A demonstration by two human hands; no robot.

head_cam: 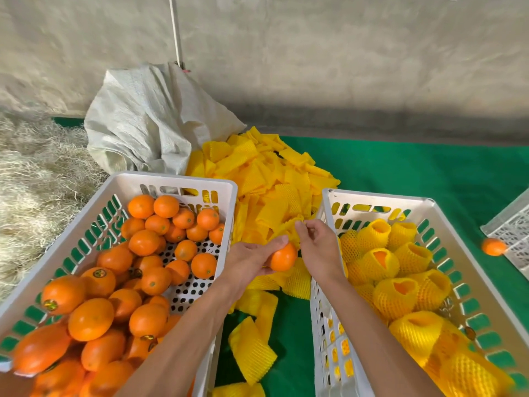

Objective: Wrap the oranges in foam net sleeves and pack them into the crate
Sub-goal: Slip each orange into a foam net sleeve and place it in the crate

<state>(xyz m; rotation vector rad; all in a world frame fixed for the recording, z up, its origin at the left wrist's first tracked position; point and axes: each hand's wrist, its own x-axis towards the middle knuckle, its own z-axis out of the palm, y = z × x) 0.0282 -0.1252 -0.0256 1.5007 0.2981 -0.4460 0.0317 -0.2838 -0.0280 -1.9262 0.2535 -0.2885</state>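
- One orange sits gripped in your left hand; firm, smooth, so cup it.
- Your right hand pinches a soft foam sleeve; stretch its mouth.

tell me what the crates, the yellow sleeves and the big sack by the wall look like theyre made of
Crates: rigid white plastic, smooth and faintly glossy, with moulded slots and a perforated floor.
Yellow sleeves: soft foam net, matte, with a ribbed mesh texture; they lie flat and stretch round fruit.
Sack: probably woven plastic fabric, off-white, judging by its stiff crumples and fine weave.
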